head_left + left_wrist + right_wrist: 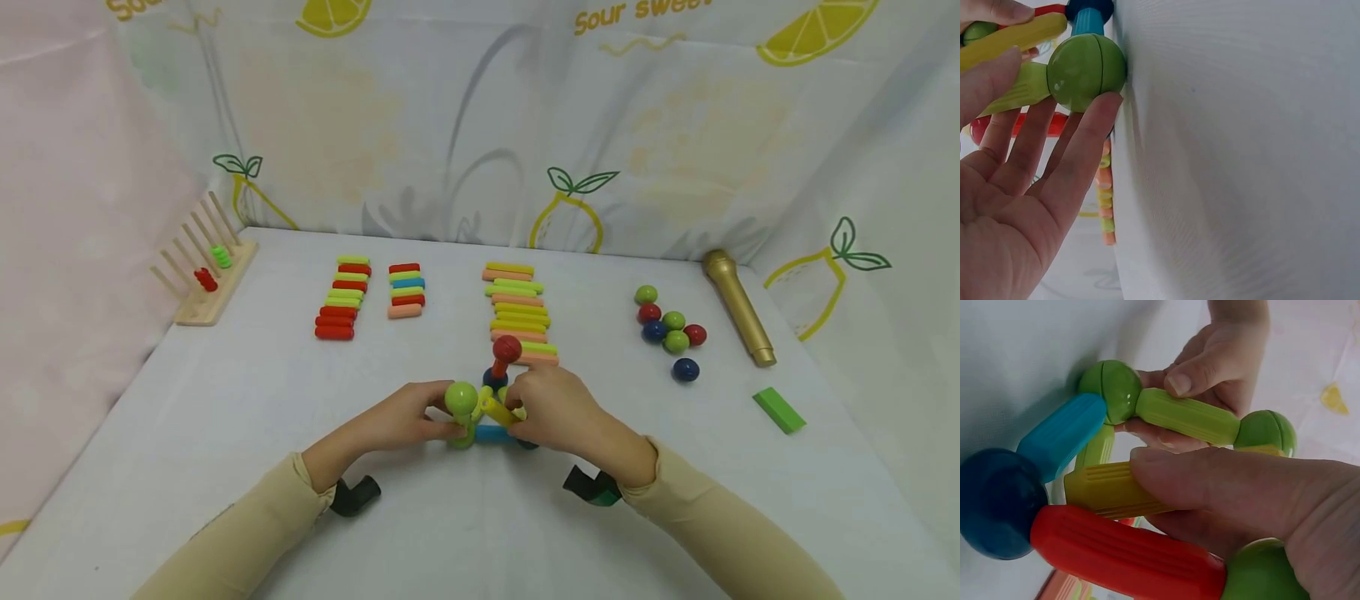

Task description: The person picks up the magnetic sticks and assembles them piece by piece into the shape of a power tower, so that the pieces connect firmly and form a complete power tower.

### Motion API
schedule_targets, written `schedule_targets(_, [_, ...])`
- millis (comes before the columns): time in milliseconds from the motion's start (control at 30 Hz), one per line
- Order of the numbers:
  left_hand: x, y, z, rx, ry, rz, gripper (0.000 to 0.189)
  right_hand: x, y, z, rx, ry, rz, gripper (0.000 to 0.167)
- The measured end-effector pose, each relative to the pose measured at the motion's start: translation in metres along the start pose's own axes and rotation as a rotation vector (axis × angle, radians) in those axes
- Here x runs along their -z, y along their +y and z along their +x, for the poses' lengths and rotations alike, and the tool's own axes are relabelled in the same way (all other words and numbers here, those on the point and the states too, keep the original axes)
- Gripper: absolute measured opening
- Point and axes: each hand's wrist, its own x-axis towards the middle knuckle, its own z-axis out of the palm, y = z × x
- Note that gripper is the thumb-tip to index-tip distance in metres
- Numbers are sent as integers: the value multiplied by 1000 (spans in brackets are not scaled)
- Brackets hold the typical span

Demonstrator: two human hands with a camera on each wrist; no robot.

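Your right hand (558, 417), pinching 1 yellow rod (1107, 490), mostly hides a dark blue ball (997, 503) from the head view; your left hand (401, 414) grips an upright green rod (1188, 417). White tabletop (225, 433) lies under the frame (492, 434), lemon-print curtain (450, 100) behind.

Beige slvs (247, 529) — lng, L & R

Green ball (1261, 575), perhaps half hidden

The yellow stick (1102, 490), lime stick (1191, 419), blue stick (1061, 436), red stick (1125, 550), green ball (1119, 390) and navy ball (1000, 503) are solid-coloured, the desk (225, 400) white, and the white backdrop (450, 108) patterned with yellow lemons (821, 35).
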Motion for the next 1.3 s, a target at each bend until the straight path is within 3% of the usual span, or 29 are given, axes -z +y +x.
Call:
schedule_targets(200, [-1, 1, 0, -17, 4, 7, 34, 2, -2, 3, -25, -39, -17, 13])
schedule_targets(433, [-4, 7, 0, -60, -1, 90, 25, 3, -4, 6, -68, -89, -28, 11])
schedule_targets(667, [-8, 13, 0, -25, 20, 67, 35, 5, -6, 10, -91, -150, -43, 10])
schedule_targets(767, [-12, 15, 4, -33, 58, 8, 42, 5, -6, 9, -105, -153, -33, 10])
schedule_targets(1000, [-20, 19, 15, -55, 173, -179, 33, 4, -4, 7, -118, -98, 22, 9])
schedule_targets(1167, [-26, 20, 16, -41, 238, -183, 29, 5, -4, 6, -82, -91, 27, 9])
schedule_targets(1300, [-26, 21, 14, -23, 285, -169, 25, 7, -4, 5, -106, -121, 39, 10])
